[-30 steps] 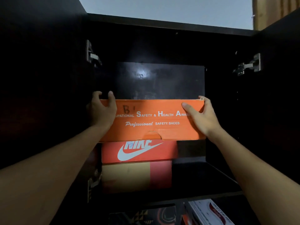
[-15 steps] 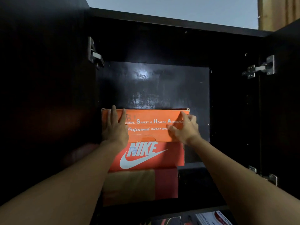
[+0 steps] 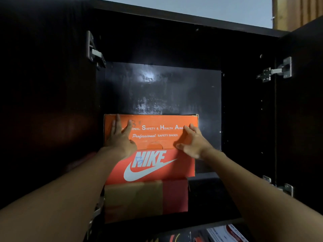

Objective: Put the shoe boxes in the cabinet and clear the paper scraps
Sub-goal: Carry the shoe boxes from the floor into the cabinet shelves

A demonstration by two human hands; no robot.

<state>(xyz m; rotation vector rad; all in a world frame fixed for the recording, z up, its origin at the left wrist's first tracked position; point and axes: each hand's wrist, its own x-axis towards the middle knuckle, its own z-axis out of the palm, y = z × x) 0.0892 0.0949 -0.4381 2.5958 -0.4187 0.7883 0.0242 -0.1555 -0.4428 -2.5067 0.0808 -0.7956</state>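
orange cardboard box (image 3: 153,131) under flat left hand (image 3: 119,138), right hand (image 3: 193,143).

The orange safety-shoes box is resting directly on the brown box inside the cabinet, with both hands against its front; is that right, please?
Not quite. The head view shows the orange safety-shoes box resting directly on the red Nike box, which itself lies on the brown box, inside the cabinet. The left hand and the right hand are indeed against its front.
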